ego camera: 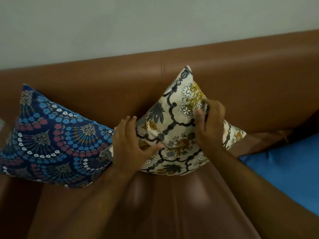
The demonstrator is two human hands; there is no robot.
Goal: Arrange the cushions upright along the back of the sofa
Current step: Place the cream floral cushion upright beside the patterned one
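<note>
A cream cushion (pixel 174 121) with a grey and yellow floral print stands tilted on one corner against the brown leather sofa back (pixel 241 75). My left hand (pixel 131 144) grips its left edge, thumb on the front face. My right hand (pixel 209 121) pinches its right edge. To the left, a dark blue patterned cushion (pixel 51 140) leans against the sofa back, touching the cream one near my left hand. A plain blue cushion (pixel 284 171) lies on the seat at the right.
The brown sofa seat (pixel 172 204) stretches below the cushions, with a seam down its middle. A pale grey wall (pixel 138 23) rises behind the sofa back.
</note>
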